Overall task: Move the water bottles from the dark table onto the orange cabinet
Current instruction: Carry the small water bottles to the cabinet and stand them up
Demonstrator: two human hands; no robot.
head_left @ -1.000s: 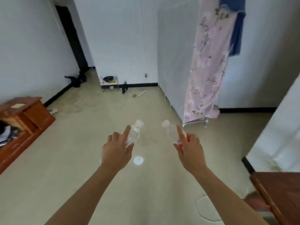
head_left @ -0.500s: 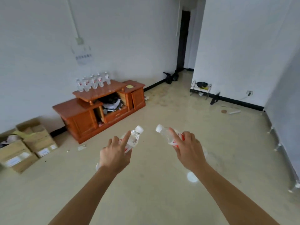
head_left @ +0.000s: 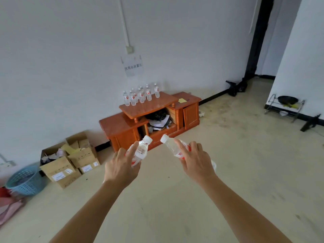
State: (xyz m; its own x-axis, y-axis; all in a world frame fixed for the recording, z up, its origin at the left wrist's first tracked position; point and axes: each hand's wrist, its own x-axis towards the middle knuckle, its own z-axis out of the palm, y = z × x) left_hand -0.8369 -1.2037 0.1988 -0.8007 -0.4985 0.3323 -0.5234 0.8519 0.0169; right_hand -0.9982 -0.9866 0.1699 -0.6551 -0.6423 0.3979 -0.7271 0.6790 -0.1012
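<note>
My left hand (head_left: 121, 168) grips a clear water bottle (head_left: 141, 150) with a white cap and red label, its neck tilted up and right. My right hand (head_left: 197, 161) grips a second water bottle (head_left: 172, 146), its cap tilted up and left. Both are held out in front of me above the floor. The orange cabinet (head_left: 126, 123) stands ahead against the white wall. Several water bottles (head_left: 141, 94) stand upright in a cluster at the back of its raised top. The dark table is out of view.
Open cardboard boxes (head_left: 70, 160) sit on the floor left of the cabinet, with a blue basket (head_left: 26, 181) further left. A paper sign (head_left: 133, 66) hangs above the cabinet. A wire rack (head_left: 284, 106) stands at the right wall, a dark doorway (head_left: 257, 35) beyond. Bare floor lies between me and the cabinet.
The view has swung left and moved closer, so the orange cabinet now sits ahead in the centre. Both hands still hold their bottles out in front.
</note>
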